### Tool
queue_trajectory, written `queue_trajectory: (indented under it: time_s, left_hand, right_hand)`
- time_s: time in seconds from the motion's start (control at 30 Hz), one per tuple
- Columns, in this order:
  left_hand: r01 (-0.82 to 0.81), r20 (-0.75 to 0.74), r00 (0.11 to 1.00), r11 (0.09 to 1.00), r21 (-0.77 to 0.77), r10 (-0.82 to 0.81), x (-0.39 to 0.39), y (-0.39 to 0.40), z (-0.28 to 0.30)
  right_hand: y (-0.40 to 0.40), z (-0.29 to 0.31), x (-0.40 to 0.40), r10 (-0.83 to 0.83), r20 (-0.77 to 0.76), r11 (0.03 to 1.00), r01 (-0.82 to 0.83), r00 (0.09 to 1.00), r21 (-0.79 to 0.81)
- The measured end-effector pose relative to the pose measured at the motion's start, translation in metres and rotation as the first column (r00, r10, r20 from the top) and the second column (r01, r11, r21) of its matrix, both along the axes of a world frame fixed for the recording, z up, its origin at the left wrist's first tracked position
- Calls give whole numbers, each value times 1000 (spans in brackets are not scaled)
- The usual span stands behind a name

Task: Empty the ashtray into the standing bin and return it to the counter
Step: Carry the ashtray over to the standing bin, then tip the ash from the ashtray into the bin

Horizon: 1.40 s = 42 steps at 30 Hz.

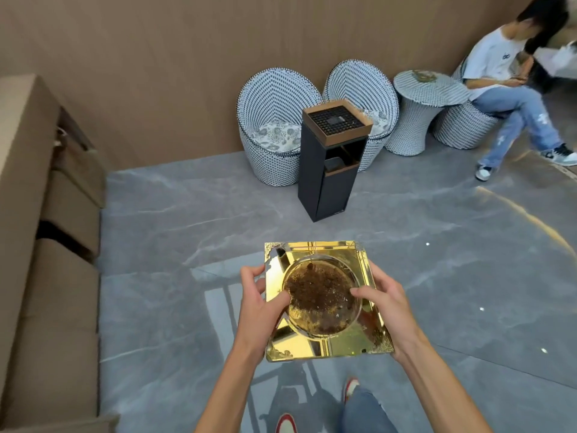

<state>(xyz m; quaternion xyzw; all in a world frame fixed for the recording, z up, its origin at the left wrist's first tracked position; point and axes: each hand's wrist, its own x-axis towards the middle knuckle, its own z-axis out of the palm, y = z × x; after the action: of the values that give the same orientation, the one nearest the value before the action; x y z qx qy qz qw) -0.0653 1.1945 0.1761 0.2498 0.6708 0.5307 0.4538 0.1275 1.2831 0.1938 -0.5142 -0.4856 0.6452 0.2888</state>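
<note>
A square, mirror-gold ashtray (324,254) with a round bowl full of dark brown ash and grit is held level over the grey floor. My left hand (259,304) grips its left edge with the thumb on the bowl's rim. My right hand (387,304) grips the right edge, thumb resting on the rim too. The standing bin (327,164), tall and black with a brown top frame and a black grid, stands on the floor ahead of the ashtray, some distance away. Its side opening faces right.
Two woven white-and-black chairs (274,126) stand behind the bin against the brown wall, with a woven side table (418,110) to their right. A person (512,89) sits at far right. A brown counter (28,214) runs along the left. My feet show below.
</note>
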Motion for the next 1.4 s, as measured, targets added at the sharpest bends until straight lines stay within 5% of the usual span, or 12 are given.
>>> queue_trajectory:
  time_s: [0.83,1.4]
  left_hand:
    - [-119,19,993,992,-32,120,51,504,-5]
    - [-251,141,952,955,-160,273,1,751,-113]
  right_hand:
    - [525,-14,37,109,86,994,-111,990,17]
    - [791,-113,-29,199,157,976,-182,967,-118]
